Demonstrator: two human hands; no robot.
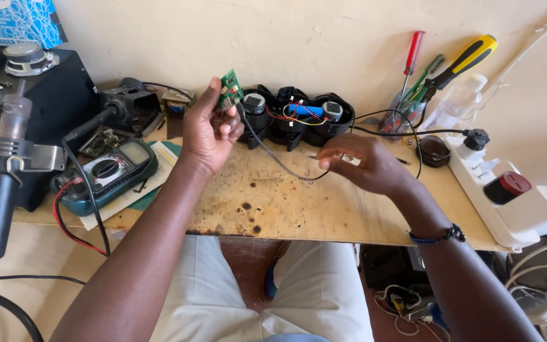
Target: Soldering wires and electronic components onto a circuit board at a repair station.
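My left hand (209, 130) is raised over the workbench and pinches a small green circuit board (230, 88) between thumb and fingers. A thin dark cable (267, 152) runs from the board down across the bench towards my right hand (359, 166). That hand hovers low over the wood, fingers curled around the cable's end and a slim metal tool (314, 157). Just behind both hands lies an opened black speaker housing (295, 117) with two round drivers, a blue cell and coloured wires.
A green multimeter (106, 174) with red and black leads lies at the left on papers. A hot-air gun (1, 164) stands at the front left. Screwdrivers (441, 73), a plastic bottle (460, 101) and a white power strip (508, 199) occupy the right. The stained bench top (299, 209) ends near my knees.
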